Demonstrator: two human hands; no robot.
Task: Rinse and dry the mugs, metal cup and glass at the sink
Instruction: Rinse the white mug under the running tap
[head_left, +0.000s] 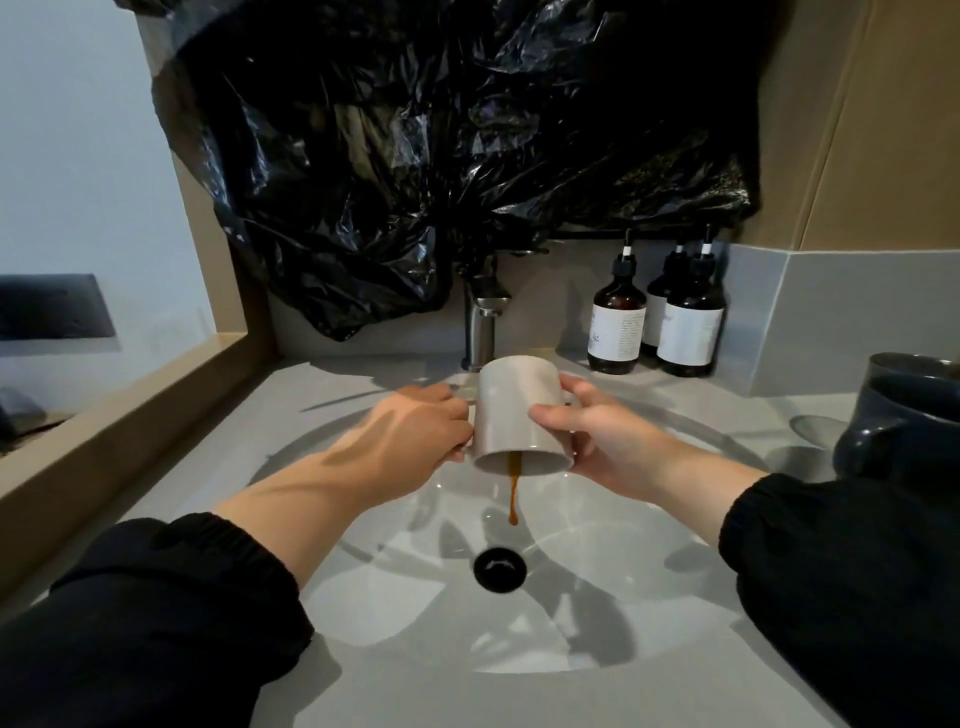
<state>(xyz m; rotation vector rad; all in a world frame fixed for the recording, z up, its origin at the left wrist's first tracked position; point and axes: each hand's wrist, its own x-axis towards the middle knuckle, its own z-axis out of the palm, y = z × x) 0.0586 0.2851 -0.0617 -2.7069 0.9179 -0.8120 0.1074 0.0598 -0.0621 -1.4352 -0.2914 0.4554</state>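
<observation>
Over the sink basin (623, 561), the left hand (410, 441) and right hand (597, 441) are gripping a tilted grey mug (519, 410), emptying brown liquid (513, 493); rinsing, drying and the dark mug (904, 431), far right, are waiting.

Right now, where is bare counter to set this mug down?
Left of the basin, up to the wooden ledge, and the front strip below it. The right is crowded: dark mug at the edge, bottles at the back by the tap.

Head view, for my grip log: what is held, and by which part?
The grey mug: left hand grips its left side, right hand wraps its right side.
</observation>
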